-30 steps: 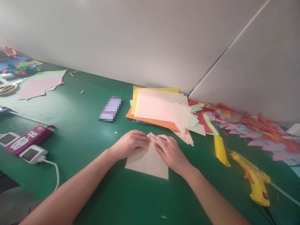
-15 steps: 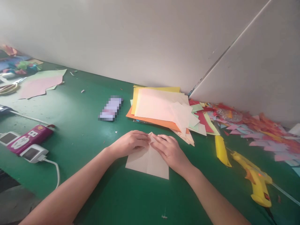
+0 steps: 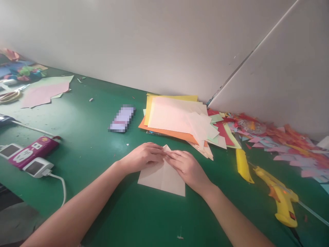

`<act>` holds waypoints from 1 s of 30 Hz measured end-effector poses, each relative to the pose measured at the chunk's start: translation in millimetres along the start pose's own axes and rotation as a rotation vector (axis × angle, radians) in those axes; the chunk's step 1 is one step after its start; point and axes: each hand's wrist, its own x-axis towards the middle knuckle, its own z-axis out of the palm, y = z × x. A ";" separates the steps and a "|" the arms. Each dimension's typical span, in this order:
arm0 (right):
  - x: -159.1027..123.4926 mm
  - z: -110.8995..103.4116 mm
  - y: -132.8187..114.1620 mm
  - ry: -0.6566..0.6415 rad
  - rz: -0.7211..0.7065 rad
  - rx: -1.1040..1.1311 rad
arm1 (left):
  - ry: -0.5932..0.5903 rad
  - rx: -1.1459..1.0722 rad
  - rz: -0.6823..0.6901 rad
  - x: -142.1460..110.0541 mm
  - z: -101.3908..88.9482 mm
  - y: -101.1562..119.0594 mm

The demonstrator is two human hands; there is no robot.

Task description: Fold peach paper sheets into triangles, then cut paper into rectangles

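Observation:
A pale cream folded paper (image 3: 161, 177) lies on the green table (image 3: 102, 144) in front of me, its point aimed away from me. My left hand (image 3: 142, 157) presses down on the paper's left flap with fingers curled and close together. My right hand (image 3: 186, 165) rests on the right flap, fingertips pinching the fold near the tip. The two hands meet at the paper's upper point. Most of the upper half of the paper is hidden under my hands.
A stack of coloured sheets (image 3: 174, 116) lies just beyond. Paper scraps (image 3: 277, 140) line the wall at right. A yellow cutter (image 3: 243, 165) and yellow glue gun (image 3: 280, 200) sit right. A phone (image 3: 122, 118), power strip (image 3: 28, 154) and pink sheet (image 3: 43, 92) are left.
My fingertips shifted slightly along the fold at the paper's tip. The paper and arms stay in the same place.

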 end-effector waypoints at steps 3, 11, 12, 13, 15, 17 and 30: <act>-1.2 1.2 1.1 -0.010 -0.006 -0.002 | 0.009 -0.016 -0.005 -0.4 -0.4 -0.4; -2.0 3.1 2.6 -0.007 -0.018 -0.033 | -0.010 -0.003 0.002 -1.0 -0.4 -2.3; -1.9 3.0 2.4 -0.005 -0.020 -0.032 | -0.008 0.000 0.005 -1.2 -0.2 -2.3; -1.7 2.9 2.3 -0.002 -0.025 -0.031 | -0.006 0.005 0.011 -1.4 0.0 -2.4; -1.3 2.5 2.1 0.002 -0.029 -0.028 | -0.003 0.018 0.017 -1.9 0.5 -2.6; -1.0 2.0 1.9 0.007 -0.029 -0.027 | -0.006 0.035 0.017 -1.9 0.8 -2.3; 0.1 0.3 1.1 0.011 -0.025 -0.014 | -0.023 0.031 -0.032 1.4 -4.6 9.9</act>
